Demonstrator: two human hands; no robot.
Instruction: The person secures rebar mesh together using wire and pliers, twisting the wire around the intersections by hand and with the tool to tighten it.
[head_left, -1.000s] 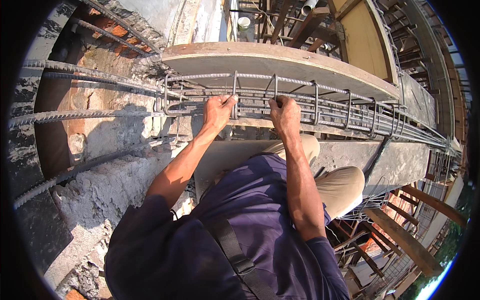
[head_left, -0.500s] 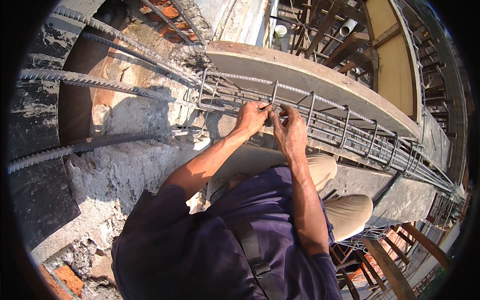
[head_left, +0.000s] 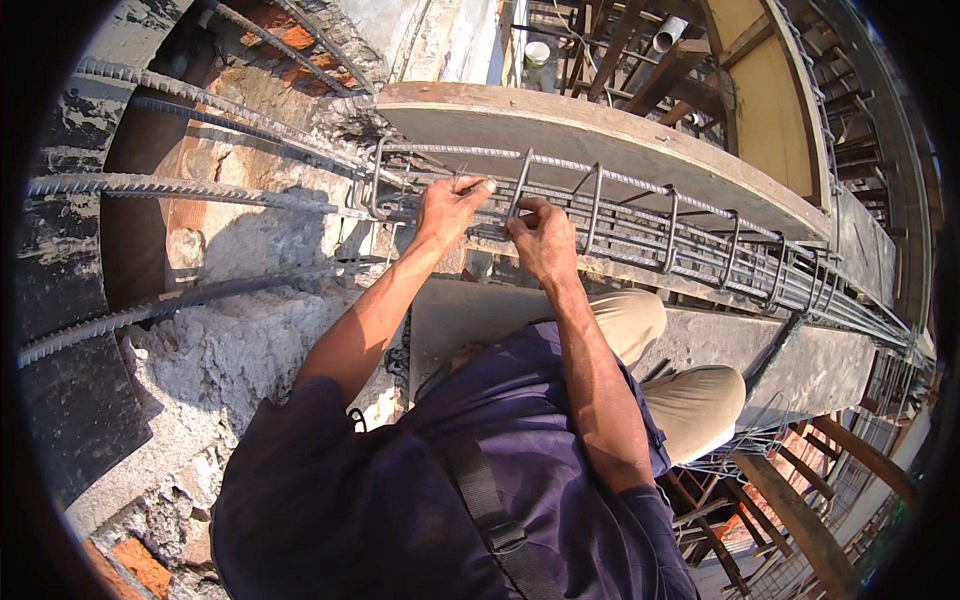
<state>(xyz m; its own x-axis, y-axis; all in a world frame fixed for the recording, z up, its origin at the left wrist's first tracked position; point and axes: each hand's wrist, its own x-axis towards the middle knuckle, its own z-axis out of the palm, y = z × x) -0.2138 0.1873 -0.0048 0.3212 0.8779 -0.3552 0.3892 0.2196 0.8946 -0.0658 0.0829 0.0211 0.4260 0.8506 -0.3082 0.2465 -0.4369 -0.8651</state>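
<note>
Steel rebar cage (head_left: 672, 230): alongside formwork board (head_left: 600, 145), before the person. Left hand (head_left: 447, 210): at cage, fingertips bunched; grasp unclear. Right hand (head_left: 546, 240): fingers curled beside stirrup (head_left: 521, 183); grasp unclear. White bucket (head_left: 537, 53): beyond board; contents indistinct.

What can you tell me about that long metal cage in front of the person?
The metal cage looks like grey steel: long, ribbed bars run through a row of upright, squarish loops. It lies lengthwise, slanting down toward the picture's right, beside a wooden board. The right hand has its fingertips at one loop; the left hand is at the bars nearby, though its exact contact is unclear.
</note>
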